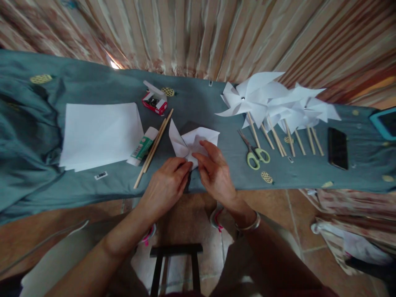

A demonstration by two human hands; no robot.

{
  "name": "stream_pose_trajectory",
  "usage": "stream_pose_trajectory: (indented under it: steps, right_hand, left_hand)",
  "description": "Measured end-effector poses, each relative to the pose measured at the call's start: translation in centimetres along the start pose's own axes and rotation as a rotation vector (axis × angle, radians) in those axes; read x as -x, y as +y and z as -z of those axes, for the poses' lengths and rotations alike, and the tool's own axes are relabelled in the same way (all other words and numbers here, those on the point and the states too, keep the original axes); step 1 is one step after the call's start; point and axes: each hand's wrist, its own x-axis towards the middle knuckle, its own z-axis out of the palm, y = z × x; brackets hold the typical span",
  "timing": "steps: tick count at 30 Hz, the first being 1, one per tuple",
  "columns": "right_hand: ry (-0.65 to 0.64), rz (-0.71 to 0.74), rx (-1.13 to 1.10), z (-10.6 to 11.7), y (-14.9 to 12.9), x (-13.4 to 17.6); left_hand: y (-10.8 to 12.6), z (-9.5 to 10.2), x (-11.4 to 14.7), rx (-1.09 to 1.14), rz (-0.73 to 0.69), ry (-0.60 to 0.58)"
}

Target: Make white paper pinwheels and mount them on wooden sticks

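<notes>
Directly in front of me lies a white paper pinwheel [201, 136], cut and partly folded, with one pointed blade standing up at its left. My left hand [168, 181] is closed in a pinch on its near edge; the fingertips are partly hidden. Over the right part of the paper is my right hand [216, 171], its thumb and forefinger apart and touching the sheet. Left of the pinwheel, thin wooden sticks [154, 146] lie beside a green and white glue stick [144, 146]. A small red and white box [154, 99] stands behind with its flap up, dark small pieces inside.
Blank white sheets [100, 134] are stacked at the left. Green-handled scissors [253, 154] lie to the right, below several finished pinwheels [262, 97] on sticks. Farther right are a black phone [338, 148] and a blue-framed device [385, 123]. A striped curtain [198, 37] hangs behind the table.
</notes>
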Motion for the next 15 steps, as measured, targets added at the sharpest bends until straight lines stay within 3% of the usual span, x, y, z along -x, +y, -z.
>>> stream_pose_trajectory:
  steps: [15]
  right_hand:
    - [-0.030,0.031,0.086,-0.44,0.07,-0.09]
  left_hand:
    - [0.11,0.05,-0.13,0.002,0.012,-0.025]
